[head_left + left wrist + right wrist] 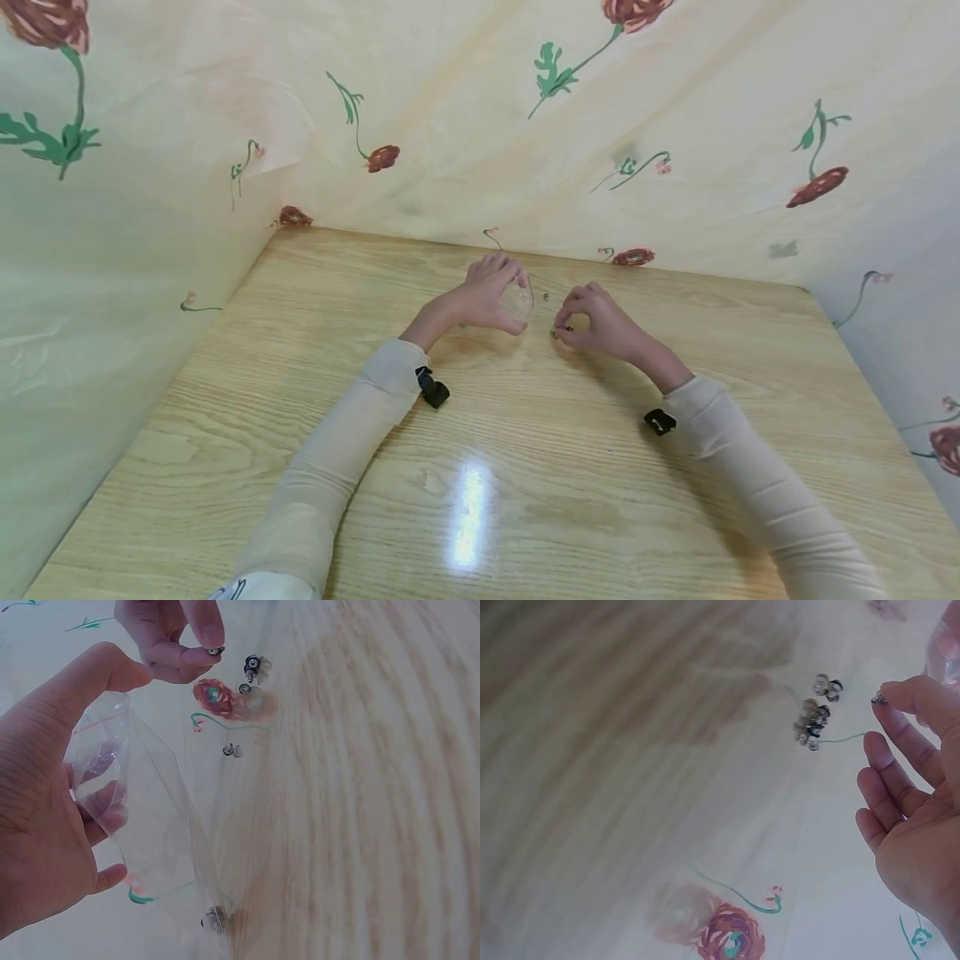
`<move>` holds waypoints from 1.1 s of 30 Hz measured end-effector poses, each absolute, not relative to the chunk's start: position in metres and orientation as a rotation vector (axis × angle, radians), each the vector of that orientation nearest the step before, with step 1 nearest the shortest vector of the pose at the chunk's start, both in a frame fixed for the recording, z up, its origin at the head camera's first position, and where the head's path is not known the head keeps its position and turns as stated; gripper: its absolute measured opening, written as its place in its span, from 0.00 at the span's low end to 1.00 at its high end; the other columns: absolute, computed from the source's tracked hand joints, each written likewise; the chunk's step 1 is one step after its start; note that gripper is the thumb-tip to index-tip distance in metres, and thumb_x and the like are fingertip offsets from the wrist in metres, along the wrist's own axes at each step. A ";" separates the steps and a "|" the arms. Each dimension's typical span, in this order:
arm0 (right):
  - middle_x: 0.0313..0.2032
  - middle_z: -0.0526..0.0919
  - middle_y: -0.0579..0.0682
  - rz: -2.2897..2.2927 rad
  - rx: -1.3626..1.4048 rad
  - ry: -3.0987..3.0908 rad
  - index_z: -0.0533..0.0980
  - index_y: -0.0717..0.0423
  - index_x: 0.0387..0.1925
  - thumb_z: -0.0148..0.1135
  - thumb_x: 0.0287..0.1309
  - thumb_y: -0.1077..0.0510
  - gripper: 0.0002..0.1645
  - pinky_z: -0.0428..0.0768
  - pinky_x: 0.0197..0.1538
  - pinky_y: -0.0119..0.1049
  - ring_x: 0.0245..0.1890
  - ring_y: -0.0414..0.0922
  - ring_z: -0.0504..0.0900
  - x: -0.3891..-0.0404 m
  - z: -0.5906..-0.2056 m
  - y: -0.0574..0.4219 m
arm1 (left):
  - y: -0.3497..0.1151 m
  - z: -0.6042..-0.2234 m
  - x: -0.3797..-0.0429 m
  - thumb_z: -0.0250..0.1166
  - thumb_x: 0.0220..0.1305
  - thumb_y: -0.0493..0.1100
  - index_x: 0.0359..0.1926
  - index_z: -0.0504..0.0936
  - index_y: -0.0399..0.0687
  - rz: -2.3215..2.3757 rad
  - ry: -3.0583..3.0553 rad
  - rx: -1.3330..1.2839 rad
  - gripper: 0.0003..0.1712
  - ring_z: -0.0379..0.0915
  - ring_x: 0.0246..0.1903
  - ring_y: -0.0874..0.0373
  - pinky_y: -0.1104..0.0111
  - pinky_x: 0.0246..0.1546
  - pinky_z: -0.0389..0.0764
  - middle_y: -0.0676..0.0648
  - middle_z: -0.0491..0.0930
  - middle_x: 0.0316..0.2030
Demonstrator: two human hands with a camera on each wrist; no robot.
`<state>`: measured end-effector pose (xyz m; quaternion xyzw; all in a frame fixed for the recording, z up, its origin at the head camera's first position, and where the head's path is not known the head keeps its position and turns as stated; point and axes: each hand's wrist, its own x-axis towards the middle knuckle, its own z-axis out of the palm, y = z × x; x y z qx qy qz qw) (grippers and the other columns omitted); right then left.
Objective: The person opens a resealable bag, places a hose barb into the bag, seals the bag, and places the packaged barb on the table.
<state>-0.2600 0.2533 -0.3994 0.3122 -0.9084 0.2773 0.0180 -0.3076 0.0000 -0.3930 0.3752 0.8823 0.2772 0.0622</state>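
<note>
My left hand (pixel 486 296) holds a clear plastic zip bag (pixel 154 802) by its mouth, thumb and fingers spread around it. A dark-and-silver cluster (pixel 215 920) shows at the bag's lower end. Just right of the bag, my right hand (pixel 606 327) pinches a tiny round metal piece (pixel 216 651) between thumb and index finger. In the right wrist view that piece (pixel 879 698) sits at the fingertips, with the other fingers loosely bent. Similar small loose metal pieces (pixel 811 724) lie on the table near the right hand; their exact kind is too small to tell.
The wood-grain table (pixel 525 500) reflects a bright light near its front. A flower-printed cloth (pixel 450 108) hangs behind and along both sides, close beyond the hands. Each wrist wears a small black camera; the left camera (pixel 432 388) is beside the sleeve cuff.
</note>
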 end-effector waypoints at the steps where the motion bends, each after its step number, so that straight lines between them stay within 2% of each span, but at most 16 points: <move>1: 0.38 0.83 0.57 0.871 0.964 -2.817 0.85 0.60 0.30 0.71 0.57 0.63 0.03 0.65 0.46 0.45 0.40 0.58 0.69 -0.260 -0.399 0.253 | 0.000 -0.393 -0.308 0.74 0.52 0.54 0.52 0.67 0.51 0.836 2.667 1.135 0.33 0.55 0.58 0.50 0.52 0.62 0.56 0.46 0.64 0.55; 9: 0.39 0.84 0.58 0.905 0.960 -2.754 0.85 0.57 0.31 0.73 0.54 0.66 0.03 0.66 0.48 0.46 0.43 0.57 0.71 -0.262 -0.392 0.248 | 0.001 -0.393 -0.308 0.75 0.51 0.54 0.54 0.69 0.47 0.853 2.665 1.140 0.35 0.56 0.58 0.49 0.50 0.63 0.56 0.46 0.65 0.55; 19: 0.42 0.83 0.58 0.970 0.905 -2.723 0.85 0.59 0.33 0.73 0.55 0.65 0.03 0.67 0.54 0.50 0.49 0.55 0.73 -0.263 -0.383 0.242 | 0.000 -0.394 -0.309 0.74 0.50 0.54 0.52 0.68 0.50 0.837 2.666 1.138 0.33 0.55 0.57 0.49 0.50 0.63 0.56 0.43 0.65 0.56; 26: 0.42 0.82 0.58 1.010 0.885 -2.655 0.85 0.59 0.33 0.72 0.56 0.65 0.03 0.69 0.53 0.53 0.48 0.54 0.73 -0.263 -0.380 0.237 | 0.000 -0.394 -0.309 0.74 0.51 0.54 0.55 0.68 0.45 0.832 2.663 1.145 0.36 0.54 0.57 0.49 0.48 0.63 0.56 0.40 0.64 0.58; 28: 0.41 0.81 0.58 1.029 0.876 -2.628 0.85 0.59 0.33 0.73 0.54 0.67 0.04 0.67 0.62 0.58 0.47 0.54 0.73 -0.264 -0.381 0.236 | 0.000 -0.394 -0.309 0.74 0.51 0.53 0.56 0.69 0.44 0.828 2.664 1.145 0.36 0.54 0.58 0.49 0.48 0.64 0.56 0.41 0.64 0.57; 33: 0.39 0.79 0.58 1.053 0.879 -2.538 0.85 0.60 0.32 0.72 0.53 0.69 0.04 0.62 0.62 0.52 0.44 0.52 0.70 -0.265 -0.381 0.232 | 0.000 -0.394 -0.309 0.74 0.51 0.53 0.57 0.69 0.44 0.824 2.671 1.143 0.36 0.54 0.58 0.47 0.47 0.64 0.55 0.43 0.63 0.56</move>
